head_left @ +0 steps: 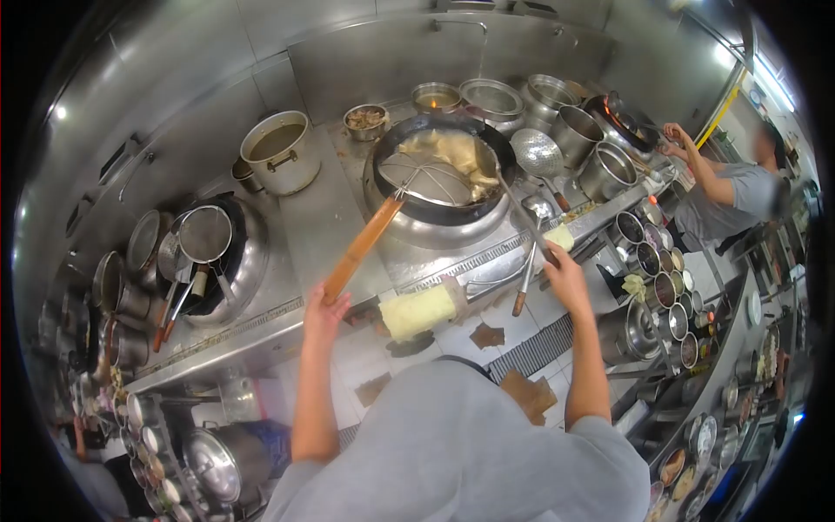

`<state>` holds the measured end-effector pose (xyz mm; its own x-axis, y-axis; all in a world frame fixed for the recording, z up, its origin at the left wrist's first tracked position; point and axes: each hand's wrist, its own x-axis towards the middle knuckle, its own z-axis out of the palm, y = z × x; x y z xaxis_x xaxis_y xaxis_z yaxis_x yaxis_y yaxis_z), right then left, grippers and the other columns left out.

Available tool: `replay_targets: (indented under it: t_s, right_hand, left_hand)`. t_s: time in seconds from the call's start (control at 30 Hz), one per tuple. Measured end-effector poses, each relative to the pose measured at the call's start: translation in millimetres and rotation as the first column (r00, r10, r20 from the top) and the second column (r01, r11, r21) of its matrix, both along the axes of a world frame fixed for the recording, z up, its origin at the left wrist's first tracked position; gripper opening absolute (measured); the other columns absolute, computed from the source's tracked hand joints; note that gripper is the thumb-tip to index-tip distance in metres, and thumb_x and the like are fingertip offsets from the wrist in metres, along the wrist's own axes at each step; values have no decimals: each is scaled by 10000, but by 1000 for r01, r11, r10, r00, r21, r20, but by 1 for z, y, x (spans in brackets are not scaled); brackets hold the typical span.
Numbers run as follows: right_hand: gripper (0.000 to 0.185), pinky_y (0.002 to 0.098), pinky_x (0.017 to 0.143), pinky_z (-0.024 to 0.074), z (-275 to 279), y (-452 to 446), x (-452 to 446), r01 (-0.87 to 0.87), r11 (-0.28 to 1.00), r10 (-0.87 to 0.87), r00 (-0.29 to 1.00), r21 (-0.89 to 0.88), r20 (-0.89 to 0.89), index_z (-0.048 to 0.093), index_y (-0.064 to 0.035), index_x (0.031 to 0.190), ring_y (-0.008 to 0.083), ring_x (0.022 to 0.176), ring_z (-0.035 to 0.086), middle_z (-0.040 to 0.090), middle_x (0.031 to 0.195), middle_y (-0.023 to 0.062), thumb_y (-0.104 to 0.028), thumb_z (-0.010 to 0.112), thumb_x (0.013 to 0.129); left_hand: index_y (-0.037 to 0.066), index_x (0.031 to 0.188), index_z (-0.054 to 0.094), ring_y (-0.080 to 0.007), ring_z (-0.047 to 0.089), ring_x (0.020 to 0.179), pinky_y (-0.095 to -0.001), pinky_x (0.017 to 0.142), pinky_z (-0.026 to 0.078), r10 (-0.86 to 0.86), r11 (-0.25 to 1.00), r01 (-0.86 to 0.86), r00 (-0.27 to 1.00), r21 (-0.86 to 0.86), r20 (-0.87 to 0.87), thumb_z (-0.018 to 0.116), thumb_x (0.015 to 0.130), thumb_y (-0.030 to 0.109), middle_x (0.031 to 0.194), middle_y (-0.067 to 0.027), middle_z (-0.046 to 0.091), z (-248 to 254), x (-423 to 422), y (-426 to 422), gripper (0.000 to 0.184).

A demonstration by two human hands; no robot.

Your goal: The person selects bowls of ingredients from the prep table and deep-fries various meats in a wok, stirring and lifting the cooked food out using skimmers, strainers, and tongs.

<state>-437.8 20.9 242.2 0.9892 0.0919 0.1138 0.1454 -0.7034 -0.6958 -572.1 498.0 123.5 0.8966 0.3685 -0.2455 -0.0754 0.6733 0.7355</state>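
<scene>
My left hand (325,315) is closed round the thick wooden handle of a large wire strainer (424,179). The strainer's round mesh lies over the near left part of a big black wok (383,143). Pale yellow, wet-looking food (448,148) sits in the wok beyond and beside the mesh; I cannot make out its kind. My right hand (564,277) grips the end of a long metal-handled utensil (522,213) that reaches into the wok's right side. Its head is hidden among the food.
A folded yellow cloth (419,311) lies on the stove's front edge. Left stand a large pot (280,150) and a second wok (248,261) with strainers. A perforated skimmer (537,153) and a steel pot (607,170) are right. A co-worker (731,191) works at another wok.
</scene>
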Motion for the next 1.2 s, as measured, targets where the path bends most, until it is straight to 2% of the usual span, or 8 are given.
replay_targets:
  t_s: [0.17, 0.57, 0.63, 0.7, 0.83, 1.0, 1.1, 1.2]
  right_hand:
    - [443, 288, 889, 450, 48, -37, -30, 25, 950, 62, 962, 312, -266, 500, 5, 1289, 172, 1092, 573, 595, 1218, 119, -27, 577, 854]
    - [500, 357, 995, 388, -52, -4, -56, 119, 970, -144, 983, 210, 110, 346, -33, 1390, 307, 1189, 516, 522, 1280, 223, -88, 501, 918]
    - [482, 339, 769, 503, -48, -11, -73, 179, 964, -182, 983, 198, -4, 347, -42, 1384, 251, 840, 625, 605, 1041, 170, -102, 489, 927]
    - [480, 274, 452, 429, -11, -13, -100, 284, 746, 64, 869, 602, -490, 360, -49, 1377, 124, 481, 470, 542, 767, 60, -100, 496, 919]
    - [469, 226, 334, 274, 10, 19, -133, 405, 709, 146, 717, 578, -682, 385, -50, 1367, 49, 376, 288, 436, 656, -4, -89, 498, 913]
    - [438, 205, 417, 337, -62, 74, -95, -161, 893, 354, 827, 419, -437, 463, -114, 1349, 42, 504, 401, 474, 709, -26, -110, 534, 917]
    - [540, 316, 729, 509, -140, 118, -73, -143, 863, 433, 704, 485, -563, 384, -119, 1403, 164, 822, 577, 561, 1087, 100, -223, 572, 908]
    - [593, 390, 966, 417, -141, 143, -84, -419, 903, 428, 851, 98, -305, 345, -124, 1427, 298, 1143, 513, 495, 1262, 191, -300, 573, 908]
  left_hand:
    - [71, 1260, 473, -326, 605, 1040, -395, 815, 534, -14, 997, 12, 999, -73, -29, 433, 975, 386, 1211, -149, 568, -4, -7, -4, 427]
    - [118, 1344, 388, -325, 564, 1089, -408, 823, 513, 19, 999, -21, 996, -27, -84, 413, 962, 493, 1291, -161, 496, -29, -33, -5, 536]
    - [121, 1344, 383, -317, 575, 1068, -407, 810, 518, 25, 1000, -27, 995, -15, -100, 419, 964, 480, 1274, -161, 503, -40, -42, 2, 525]
    - [120, 1326, 392, -291, 597, 1017, -397, 784, 525, 79, 997, -72, 970, 39, -229, 462, 954, 411, 1247, -161, 509, -43, -59, 1, 478]
    - [102, 1277, 446, -248, 617, 956, -373, 757, 525, 117, 972, -31, 923, 232, -367, 499, 933, 339, 1151, -150, 568, -70, -108, 16, 421]
    - [87, 1177, 533, -182, 631, 837, -319, 672, 515, -110, 792, 361, 878, 493, -466, 512, 921, 232, 886, -88, 647, -77, -101, 5, 295]
    - [88, 1164, 547, -172, 633, 794, -311, 654, 512, -213, 660, 484, 854, 575, -474, 532, 912, 221, 837, -75, 647, -87, -88, -18, 285]
    - [92, 1171, 553, -161, 630, 772, -305, 661, 506, -282, 464, 563, 826, 684, -489, 574, 900, 235, 816, -70, 647, -83, -82, -39, 307]
